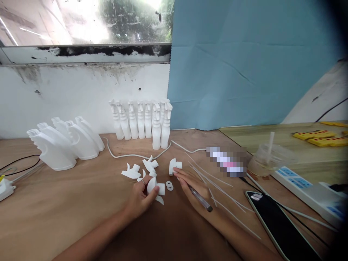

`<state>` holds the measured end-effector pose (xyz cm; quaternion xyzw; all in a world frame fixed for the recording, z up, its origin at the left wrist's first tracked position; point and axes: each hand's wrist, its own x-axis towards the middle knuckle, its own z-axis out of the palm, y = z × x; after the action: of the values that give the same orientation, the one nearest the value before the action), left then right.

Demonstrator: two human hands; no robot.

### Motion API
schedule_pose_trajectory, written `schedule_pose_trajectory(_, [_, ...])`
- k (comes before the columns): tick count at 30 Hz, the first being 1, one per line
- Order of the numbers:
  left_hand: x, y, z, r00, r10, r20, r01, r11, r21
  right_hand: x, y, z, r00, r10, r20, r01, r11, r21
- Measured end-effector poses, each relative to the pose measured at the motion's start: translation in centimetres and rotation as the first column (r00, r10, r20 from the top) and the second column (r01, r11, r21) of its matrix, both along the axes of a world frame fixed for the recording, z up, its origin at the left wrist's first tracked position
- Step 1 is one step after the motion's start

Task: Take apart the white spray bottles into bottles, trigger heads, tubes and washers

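Note:
My left hand (141, 197) grips a white spray trigger head (161, 188) between thumb and fingers, its collar facing right. My right hand (194, 185) holds a clear pen (201, 200) with a dark end, tucked across the fingers. The right fingertips reach the side of a second trigger head (172, 166); I cannot tell whether they grip it. Flat white rings (169, 185) lie on the table between my hands. Beyond the left hand are more loose trigger heads, one on the left (131, 172) and one nearer the middle (150, 165).
White spray bottles (140, 121) with heads stand by the wall. Headless bottles (58, 148) are at left. Thin tubes (217, 183) lie right of my hand, near a phone (277, 224), a power strip (296, 181) and a plastic cup (262, 159). A white cable (130, 156) crosses behind.

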<state>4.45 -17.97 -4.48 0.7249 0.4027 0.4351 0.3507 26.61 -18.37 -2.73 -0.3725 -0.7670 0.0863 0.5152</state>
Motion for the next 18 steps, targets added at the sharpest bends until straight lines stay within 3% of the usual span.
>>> schedule_pose_trajectory(3, [-0.7, 0.1, 0.4, 0.958, 0.045, -0.284, 0.047, 0.951, 0.307, 0.2, 0.2, -0.3, 0.994, -0.087, -0.065, 0.083, 0.995, -0.064])
schedule_pose_trajectory(6, [-0.7, 0.3, 0.8, 0.898, 0.105, -0.427, 0.094, 0.903, 0.419, 0.3, 0.2, -0.5, 0.986, -0.128, -0.111, 0.118, 0.989, -0.093])
schedule_pose_trajectory(13, [-0.5, 1.1, 0.8, 0.910, 0.183, -0.371, -0.028, 0.922, 0.386, 0.1, -0.1, 0.0, 0.978, -0.147, -0.146, 0.127, 0.982, -0.139])
schedule_pose_trajectory(18, [-0.3, 5.6, 1.7, 0.918, 0.284, -0.278, -0.133, 0.879, 0.458, -0.1, -0.2, -0.2, 0.982, -0.113, -0.148, 0.094, 0.987, -0.132])
